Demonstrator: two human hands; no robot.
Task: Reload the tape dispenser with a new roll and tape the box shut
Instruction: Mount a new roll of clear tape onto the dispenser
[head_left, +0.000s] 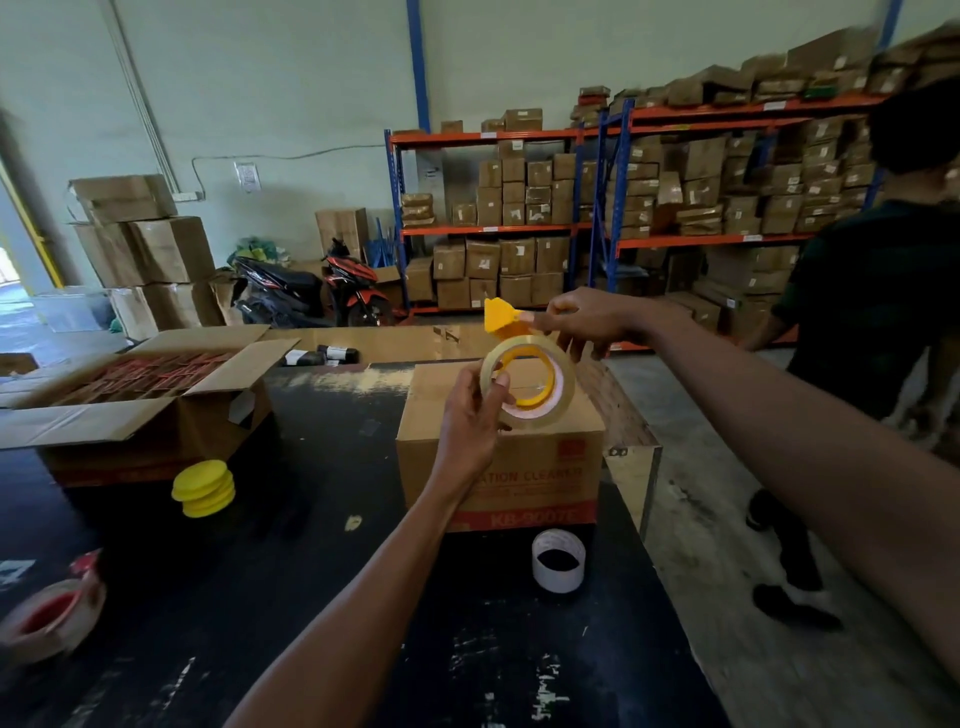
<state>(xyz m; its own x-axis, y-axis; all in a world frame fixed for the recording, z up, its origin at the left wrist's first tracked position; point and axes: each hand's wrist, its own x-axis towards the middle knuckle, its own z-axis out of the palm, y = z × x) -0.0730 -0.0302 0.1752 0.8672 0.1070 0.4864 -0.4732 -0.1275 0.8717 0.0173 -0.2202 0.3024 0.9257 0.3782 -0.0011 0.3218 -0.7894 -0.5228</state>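
A clear tape roll (563, 387) sits on a yellow tape dispenser (501, 315), held in the air above a closed brown cardboard box (524, 467) on the black table. My left hand (475, 410) grips the roll's near side, with fingers hooked into its core. At the top of the roll my right hand (582, 319) pinches beside the dispenser's yellow blade piece. An empty white tape core (558, 561) stands on the table in front of the box.
An open box of red items (140, 384) lies at the left, with a stack of yellow pads (203, 488) before it. A red-cored tape roll (49, 618) sits at the near left edge. Another person (878, 312) stands at the right. Shelves of boxes (623, 208) and a scooter (311, 291) are behind.
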